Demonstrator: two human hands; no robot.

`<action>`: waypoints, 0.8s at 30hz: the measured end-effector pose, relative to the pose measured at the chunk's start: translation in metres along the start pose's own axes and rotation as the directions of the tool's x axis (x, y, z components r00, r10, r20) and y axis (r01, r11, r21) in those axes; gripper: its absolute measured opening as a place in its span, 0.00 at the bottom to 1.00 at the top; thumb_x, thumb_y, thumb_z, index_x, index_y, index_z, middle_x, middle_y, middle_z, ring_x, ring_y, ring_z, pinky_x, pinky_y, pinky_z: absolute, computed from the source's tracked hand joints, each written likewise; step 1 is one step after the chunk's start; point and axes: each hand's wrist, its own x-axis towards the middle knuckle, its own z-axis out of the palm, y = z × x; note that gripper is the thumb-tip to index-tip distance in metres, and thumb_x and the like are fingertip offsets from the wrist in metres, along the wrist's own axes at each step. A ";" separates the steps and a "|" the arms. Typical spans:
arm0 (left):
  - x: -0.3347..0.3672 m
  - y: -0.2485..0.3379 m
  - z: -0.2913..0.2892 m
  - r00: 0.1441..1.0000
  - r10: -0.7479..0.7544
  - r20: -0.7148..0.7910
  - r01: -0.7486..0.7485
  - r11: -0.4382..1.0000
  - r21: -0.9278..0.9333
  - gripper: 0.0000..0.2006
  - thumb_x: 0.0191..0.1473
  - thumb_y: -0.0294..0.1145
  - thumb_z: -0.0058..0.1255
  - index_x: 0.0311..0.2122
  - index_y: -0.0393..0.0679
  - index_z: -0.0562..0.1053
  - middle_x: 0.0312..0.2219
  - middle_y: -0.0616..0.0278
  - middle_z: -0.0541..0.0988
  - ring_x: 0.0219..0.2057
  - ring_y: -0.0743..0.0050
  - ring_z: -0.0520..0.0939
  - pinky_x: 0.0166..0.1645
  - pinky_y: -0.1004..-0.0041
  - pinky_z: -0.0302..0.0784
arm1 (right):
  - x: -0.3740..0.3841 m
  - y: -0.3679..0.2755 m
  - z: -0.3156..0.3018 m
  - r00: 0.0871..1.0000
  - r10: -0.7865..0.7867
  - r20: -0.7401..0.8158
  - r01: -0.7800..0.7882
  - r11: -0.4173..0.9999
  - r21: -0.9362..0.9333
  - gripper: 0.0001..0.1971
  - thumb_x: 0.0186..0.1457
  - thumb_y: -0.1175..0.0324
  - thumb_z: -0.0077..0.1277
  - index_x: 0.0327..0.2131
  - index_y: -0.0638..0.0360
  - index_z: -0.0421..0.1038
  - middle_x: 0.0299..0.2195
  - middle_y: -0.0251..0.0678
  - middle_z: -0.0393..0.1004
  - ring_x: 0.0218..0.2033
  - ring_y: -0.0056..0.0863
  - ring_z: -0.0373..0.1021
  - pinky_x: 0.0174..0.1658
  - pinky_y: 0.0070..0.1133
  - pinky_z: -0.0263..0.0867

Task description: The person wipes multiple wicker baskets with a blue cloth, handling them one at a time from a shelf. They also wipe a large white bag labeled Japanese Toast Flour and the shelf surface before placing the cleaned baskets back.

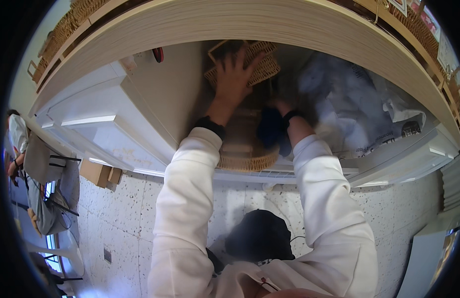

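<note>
While you reach under shelf (269,22), your left hand (233,74) lies flat, fingers spread, on wicker basket (262,67) at back. Your right hand (281,107) – mostly hidden, grip can't tell – sits by dark blue cloth (270,128), probably touching. Second wicker basket (246,156) nearer front edge.

A square wicker basket (262,64) of pale woven cane sits deep inside the shelf compartment, tilted with its open rim facing outward, pressed under spread fingers. Nearer the shelf edge lies a second, round wicker basket (247,154), its woven rim curving along the front of the shelf. A dark blue cloth (270,128) rests against this round basket, bunched up and gripped, just to the right of its middle.
</note>
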 end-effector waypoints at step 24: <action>-0.020 -0.008 0.007 0.997 0.028 -0.071 -0.034 0.997 -0.073 0.40 0.29 0.47 0.68 0.55 0.69 0.68 0.58 0.53 0.57 0.56 0.41 0.60 0.53 0.42 0.59 | 0.017 0.078 -0.051 0.994 -0.062 0.085 0.072 0.990 -0.119 0.19 0.58 0.63 0.43 0.50 0.61 0.68 0.45 0.46 0.72 0.43 0.37 0.71 0.47 0.29 0.66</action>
